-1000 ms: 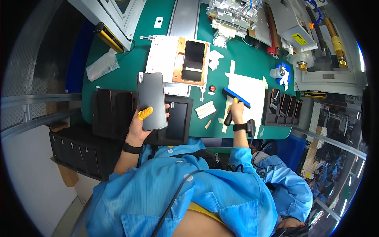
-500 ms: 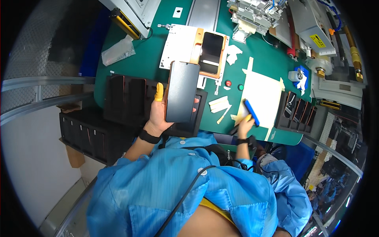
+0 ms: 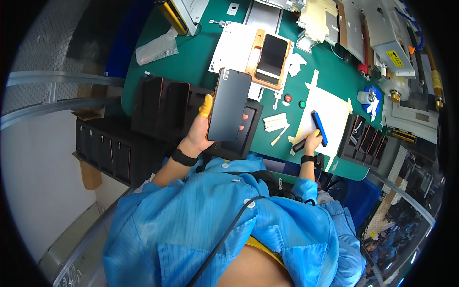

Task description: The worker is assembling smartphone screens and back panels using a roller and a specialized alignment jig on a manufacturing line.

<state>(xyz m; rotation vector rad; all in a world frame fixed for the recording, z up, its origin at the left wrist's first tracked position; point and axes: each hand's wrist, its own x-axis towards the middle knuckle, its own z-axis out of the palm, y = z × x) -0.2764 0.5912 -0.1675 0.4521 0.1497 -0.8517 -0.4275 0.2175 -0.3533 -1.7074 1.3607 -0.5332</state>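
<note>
My left hand (image 3: 198, 128) holds a smartphone (image 3: 230, 106) from beneath, its dark glass facing up and a small white label near its top edge. A yellow finger cot (image 3: 206, 105) covers the left thumb. My right hand (image 3: 312, 142) is closed round the black handle of a hand roller with a blue roll (image 3: 320, 128), over a white sheet (image 3: 328, 112) taped to the green table. Beyond the held phone, another dark phone (image 3: 272, 58) lies in an orange-framed fixture (image 3: 259, 47) on a white plate.
Black trays with phones (image 3: 178, 103) stand at the left, and a smaller black tray (image 3: 362, 138) at the right. Red (image 3: 288, 98) and green (image 3: 302, 104) buttons sit before the fixture, near white strips (image 3: 275, 122). A clear plastic bag (image 3: 157, 49) lies far left; machinery lines the back.
The view has shifted, so the table appears further right and higher. My right hand has moved slightly forward with the roller. The phone stays in my left hand, tilted a little differently.
</note>
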